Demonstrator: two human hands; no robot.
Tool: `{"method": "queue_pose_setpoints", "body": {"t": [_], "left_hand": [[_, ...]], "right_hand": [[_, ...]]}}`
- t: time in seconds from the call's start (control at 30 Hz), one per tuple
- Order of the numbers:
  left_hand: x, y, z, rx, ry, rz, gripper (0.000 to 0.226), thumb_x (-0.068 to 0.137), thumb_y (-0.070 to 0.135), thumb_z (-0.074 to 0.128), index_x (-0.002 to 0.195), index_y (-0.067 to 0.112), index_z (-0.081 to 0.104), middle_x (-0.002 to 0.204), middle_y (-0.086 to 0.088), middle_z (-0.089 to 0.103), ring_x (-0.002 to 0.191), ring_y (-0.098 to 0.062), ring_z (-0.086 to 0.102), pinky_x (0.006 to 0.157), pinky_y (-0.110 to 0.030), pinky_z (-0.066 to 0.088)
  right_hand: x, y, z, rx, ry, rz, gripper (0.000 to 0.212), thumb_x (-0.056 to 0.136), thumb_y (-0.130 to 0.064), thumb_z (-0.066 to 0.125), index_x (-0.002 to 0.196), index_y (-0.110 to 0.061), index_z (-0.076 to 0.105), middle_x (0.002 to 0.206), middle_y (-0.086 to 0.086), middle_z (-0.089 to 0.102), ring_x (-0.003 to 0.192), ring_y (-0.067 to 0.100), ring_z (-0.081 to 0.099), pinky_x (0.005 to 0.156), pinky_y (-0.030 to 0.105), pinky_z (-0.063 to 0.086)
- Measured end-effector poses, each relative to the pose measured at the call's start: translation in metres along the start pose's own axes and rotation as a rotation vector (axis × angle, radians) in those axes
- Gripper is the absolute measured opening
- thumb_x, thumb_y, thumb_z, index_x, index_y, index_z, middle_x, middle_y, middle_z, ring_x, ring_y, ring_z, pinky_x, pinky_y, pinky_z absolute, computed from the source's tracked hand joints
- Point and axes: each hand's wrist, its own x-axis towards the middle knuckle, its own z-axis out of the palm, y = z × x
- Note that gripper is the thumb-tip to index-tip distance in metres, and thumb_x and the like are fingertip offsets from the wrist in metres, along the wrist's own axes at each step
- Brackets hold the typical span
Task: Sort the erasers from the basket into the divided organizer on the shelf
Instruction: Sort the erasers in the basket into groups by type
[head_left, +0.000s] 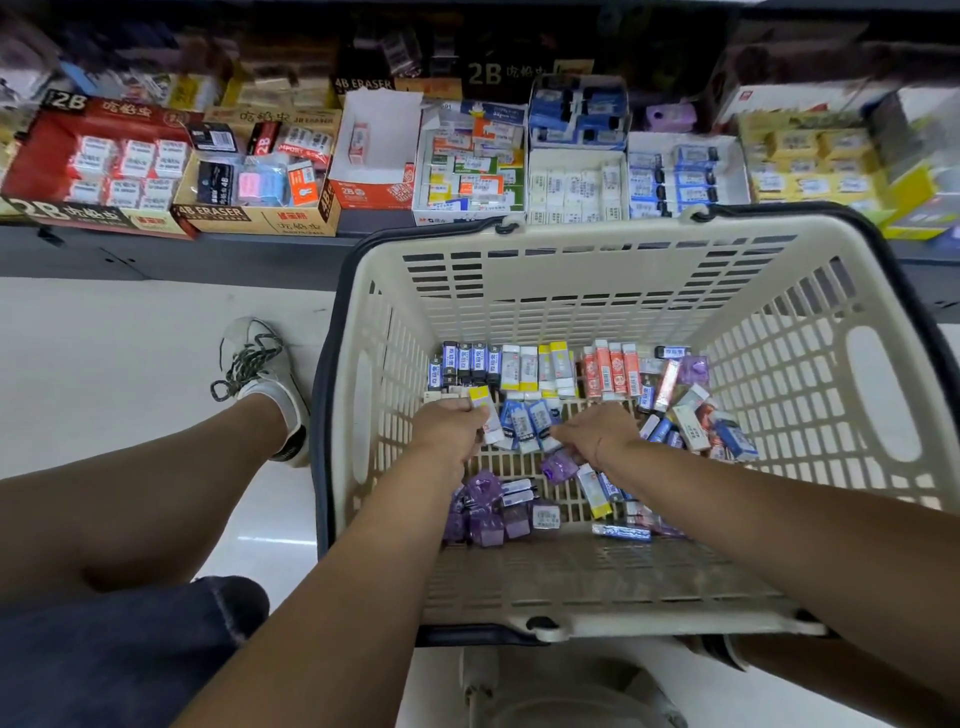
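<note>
Head view: left hand (451, 427) grips a yellow-capped eraser (481, 399) low in the basket (571, 235); right hand (598, 432) curled, grasp unclear; blue erasers (527, 422) between them, long axes pointing far toward the shelf organizer (576, 179).

Left of the basket (597, 234): white low sneaker (265, 374), dark green-and-black laces, white ankle sock (284, 410) above it. Lower left of the basket: dark blue denim shorts (104, 660), hem frayed pale. Forearms were bare; thin reddish band (597, 453) circled the right wrist.
</note>
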Motion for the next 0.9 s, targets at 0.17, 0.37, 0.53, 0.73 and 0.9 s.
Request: {"method": "queue_pose_setpoints", "body": {"t": [0.17, 0.37, 0.53, 0.73, 0.9], "left_hand": [[0.007, -0.005, 0.011, 0.172, -0.023, 0.077, 0.003, 0.089, 0.001, 0.062, 0.09, 0.003, 0.063, 0.094, -0.016, 0.063, 0.075, -0.023, 0.057, 0.08, -0.036, 0.054], [0.011, -0.002, 0.024, 0.443, -0.074, 0.224, 0.013, 0.088, 0.005, 0.064, 0.097, -0.003, 0.067, 0.094, -0.019, 0.066, 0.096, -0.033, 0.066, 0.089, -0.045, 0.053], [0.015, 0.004, 0.033, 0.288, -0.036, 0.235, 0.013, 0.087, 0.005, 0.065, 0.101, 0.004, 0.065, 0.104, -0.014, 0.065, 0.097, -0.029, 0.064, 0.091, -0.045, 0.053], [0.036, 0.027, 0.061, 0.236, -0.011, 0.334, 0.019, 0.086, 0.004, 0.067, 0.104, 0.002, 0.065, 0.103, -0.017, 0.068, 0.097, -0.033, 0.066, 0.088, -0.046, 0.054], [0.043, 0.031, 0.077, 0.424, -0.008, 0.454, 0.013, 0.086, 0.004, 0.066, 0.098, 0.0, 0.068, 0.097, -0.02, 0.07, 0.09, -0.034, 0.067, 0.083, -0.044, 0.055]], "right_hand": [[-0.003, -0.001, -0.005, -0.191, 0.062, -0.082, 0.044, 0.09, -0.041, 0.061, 0.059, -0.01, 0.055, 0.057, 0.005, 0.052, 0.054, 0.015, 0.049, 0.049, 0.021, 0.036], [-0.008, 0.003, -0.014, -0.174, 0.129, -0.204, 0.026, 0.089, -0.03, 0.064, 0.095, -0.004, 0.066, 0.101, 0.013, 0.068, 0.092, 0.026, 0.063, 0.076, 0.03, 0.048], [-0.003, 0.007, -0.017, -0.174, -0.001, -0.294, 0.026, 0.09, -0.027, 0.062, 0.104, -0.006, 0.069, 0.103, 0.01, 0.069, 0.089, 0.02, 0.062, 0.08, 0.027, 0.047], [0.004, 0.014, -0.022, -0.042, -0.045, -0.214, 0.029, 0.092, -0.023, 0.061, 0.091, 0.004, 0.07, 0.07, 0.011, 0.063, 0.06, 0.02, 0.054, 0.061, 0.03, 0.046], [0.006, 0.019, -0.025, 0.1, -0.037, -0.126, 0.024, 0.092, -0.019, 0.061, 0.073, -0.007, 0.07, 0.069, 0.013, 0.066, 0.058, 0.021, 0.057, 0.061, 0.031, 0.051]]}}
